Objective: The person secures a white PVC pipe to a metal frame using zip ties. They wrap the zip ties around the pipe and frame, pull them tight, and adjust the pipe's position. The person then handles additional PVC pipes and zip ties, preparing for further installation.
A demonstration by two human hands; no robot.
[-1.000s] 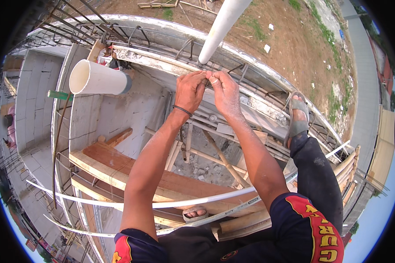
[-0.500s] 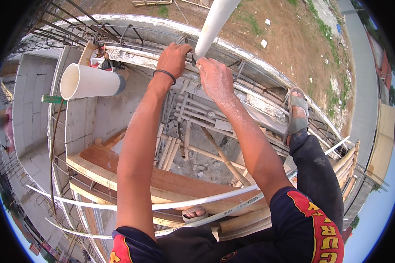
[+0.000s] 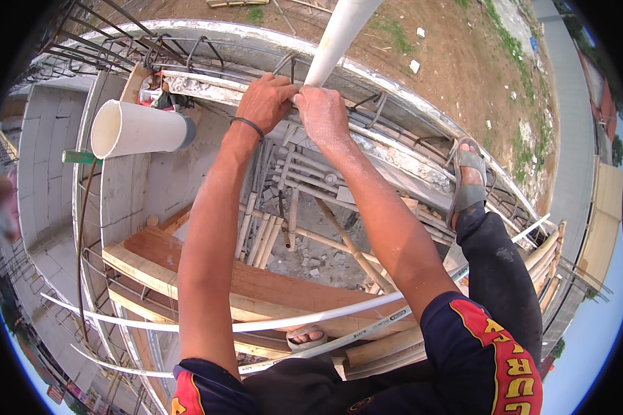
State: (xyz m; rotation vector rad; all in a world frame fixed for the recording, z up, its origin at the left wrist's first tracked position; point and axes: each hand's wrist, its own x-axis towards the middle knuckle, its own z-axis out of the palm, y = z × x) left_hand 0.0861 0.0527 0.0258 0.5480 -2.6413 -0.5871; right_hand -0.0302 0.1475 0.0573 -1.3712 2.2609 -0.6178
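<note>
My left hand (image 3: 264,102) and my right hand (image 3: 322,114) meet fingertip to fingertip over the wall top, both closed. What they pinch between them is too small and hidden to make out. Directly behind my right hand stands a long white pipe (image 3: 340,38), its lower end covered by the fingers. Rebar (image 3: 284,66) runs along the wall just beyond my hands. Below the fingers lies a rough, chipped concrete edge (image 3: 208,88). A dark band circles my left wrist.
At left, a wide white pipe (image 3: 142,130) sticks up beside block walls (image 3: 45,159). Wooden formwork boards (image 3: 270,280) and thin white conduits (image 3: 332,315) cross in front of me. Beneath lies a deep drop with bamboo poles (image 3: 356,252) and rubble. My sandalled foot (image 3: 471,173) rests on the wall at right.
My hands have come closer together, the right one shifting slightly left. The pipe's dark lower end, seen before, is now hidden behind my right hand.
</note>
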